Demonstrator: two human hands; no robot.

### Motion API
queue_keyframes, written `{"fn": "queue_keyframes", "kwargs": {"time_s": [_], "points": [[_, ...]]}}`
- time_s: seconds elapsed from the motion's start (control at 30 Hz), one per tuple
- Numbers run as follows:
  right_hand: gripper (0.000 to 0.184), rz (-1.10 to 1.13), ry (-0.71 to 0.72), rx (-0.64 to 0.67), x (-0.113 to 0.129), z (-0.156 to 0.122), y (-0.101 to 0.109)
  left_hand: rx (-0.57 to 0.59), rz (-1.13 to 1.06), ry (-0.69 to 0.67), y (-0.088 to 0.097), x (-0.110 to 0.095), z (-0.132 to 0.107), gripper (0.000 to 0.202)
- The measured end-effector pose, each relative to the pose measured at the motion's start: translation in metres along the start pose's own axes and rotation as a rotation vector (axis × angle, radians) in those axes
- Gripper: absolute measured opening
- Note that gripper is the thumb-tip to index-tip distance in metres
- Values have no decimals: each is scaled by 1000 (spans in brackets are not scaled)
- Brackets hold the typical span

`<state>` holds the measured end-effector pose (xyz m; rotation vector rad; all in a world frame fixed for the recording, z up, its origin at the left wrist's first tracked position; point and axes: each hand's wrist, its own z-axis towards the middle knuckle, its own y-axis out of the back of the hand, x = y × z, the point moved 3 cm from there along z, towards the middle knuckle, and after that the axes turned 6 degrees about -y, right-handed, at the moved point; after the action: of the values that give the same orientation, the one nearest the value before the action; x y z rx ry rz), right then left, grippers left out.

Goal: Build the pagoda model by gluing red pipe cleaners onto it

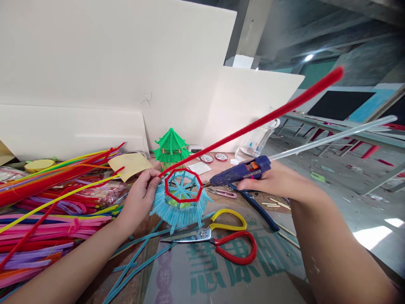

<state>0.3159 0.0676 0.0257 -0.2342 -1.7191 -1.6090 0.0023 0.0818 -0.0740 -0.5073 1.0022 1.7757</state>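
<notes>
Between finger and thumb, my left hand (144, 195) pinches a long red pipe cleaner (253, 124) whose free end rises to the upper right. Part of the red strip forms an eight-sided ring on top of a light blue pipe-cleaner roof (180, 217), with spokes showing inside. Wrapped around a dark blue hot glue gun (243, 171), my right hand (268, 179) keeps its nozzle close to the ring's right side; whether it touches I cannot tell. A clear glue stick (335, 137) sticks out behind the gun. Directly behind the blue roof stands a green pagoda-shaped piece (171, 147).
Scissors (221, 236) with yellow and red handles lie in front of the blue roof, beside dark-handled pliers (257, 209) and pink thread snips (224, 193). Pipe cleaners (47, 228) pile up at left. A clear jug (256, 139) stands behind; white boards (95, 63) rise at the back.
</notes>
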Motion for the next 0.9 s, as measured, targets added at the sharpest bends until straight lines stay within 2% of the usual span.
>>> {"fn": "queue_keyframes", "kwargs": {"time_s": [0.2,0.37,0.63,0.9], "points": [[32,23,76,-16,13,-4,-3,-5,-8,3,1,2,-1,20],[29,24,55,2,24,-7,-5,-5,-10,-3,1,2,-1,19],[28,-18,51,4,22,-7,-4,-4,-3,3,1,-1,1,19],[35,1,78,6,25,-7,-4,-7,1,8,1,1,0,21]]}}
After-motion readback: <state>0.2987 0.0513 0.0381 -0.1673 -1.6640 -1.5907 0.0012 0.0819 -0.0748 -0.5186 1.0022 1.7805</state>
